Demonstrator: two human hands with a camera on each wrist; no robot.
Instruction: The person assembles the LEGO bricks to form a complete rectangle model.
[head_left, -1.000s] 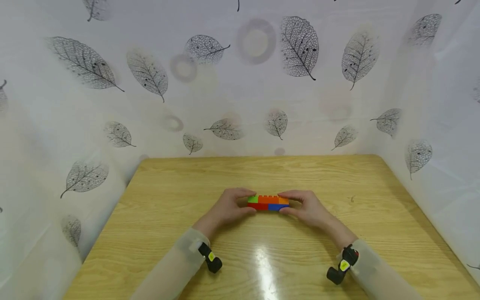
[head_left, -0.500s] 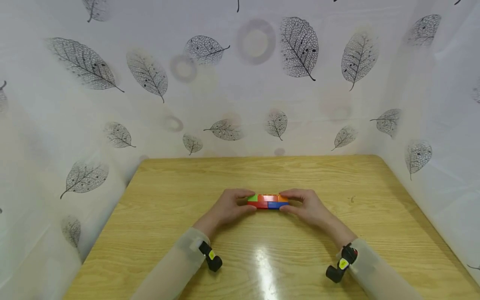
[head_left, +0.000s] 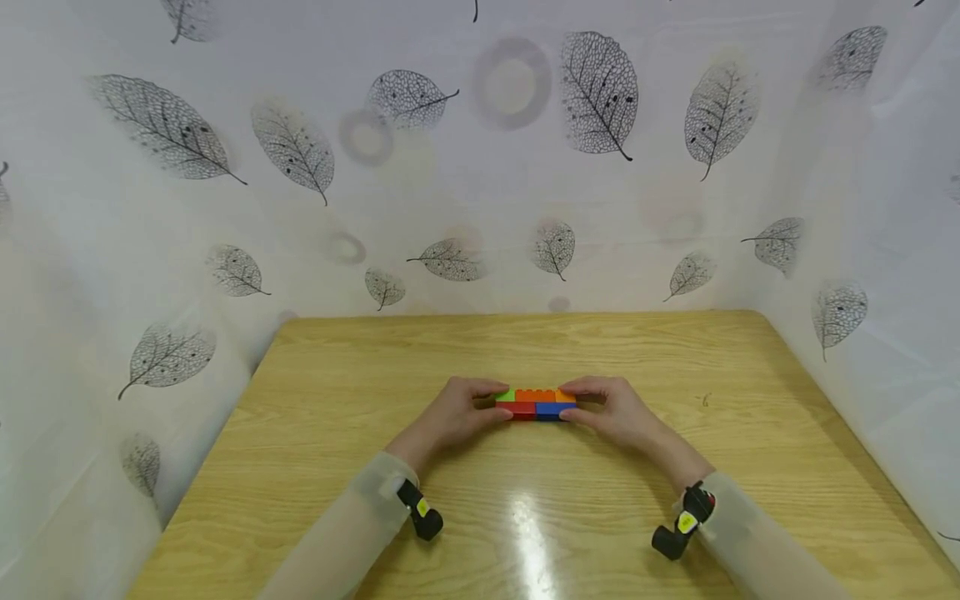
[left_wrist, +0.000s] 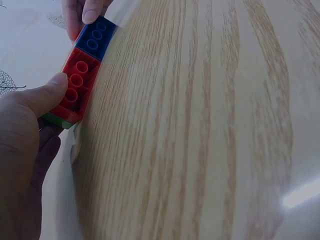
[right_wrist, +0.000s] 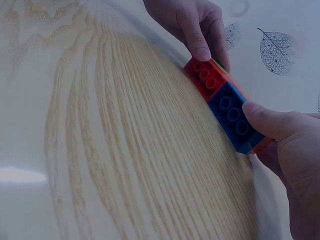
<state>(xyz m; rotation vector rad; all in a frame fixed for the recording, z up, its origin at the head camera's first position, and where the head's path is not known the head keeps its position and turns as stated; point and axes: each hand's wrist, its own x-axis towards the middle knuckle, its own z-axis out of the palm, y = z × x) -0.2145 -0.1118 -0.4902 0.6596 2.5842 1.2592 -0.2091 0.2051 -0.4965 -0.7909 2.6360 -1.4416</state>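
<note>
A joined block of toy building bricks (head_left: 536, 405) is held by both hands near the middle of the table. Its near layer has a red brick (left_wrist: 77, 82) beside a blue brick (left_wrist: 95, 39), with their hollow undersides and round tubes facing the wrist cameras. Green, red-orange and lighter orange bricks (head_left: 536, 396) form the other layer. My left hand (head_left: 459, 412) pinches the green and red end between thumb and fingers. At the blue and orange end, my right hand (head_left: 618, 412) pinches likewise. Some fingers are hidden behind the block.
Under the hands lies a wood-grain table (head_left: 375, 358), with a bright light reflection near its front. A pale curtain with leaf prints (head_left: 465, 192) hangs behind and along both sides. Each wrist wears a small black camera (head_left: 420, 510).
The brick block has tilted slightly between the fingers, and the light on its faces differs. Both hands keep their grip and stay nearly in place.
</note>
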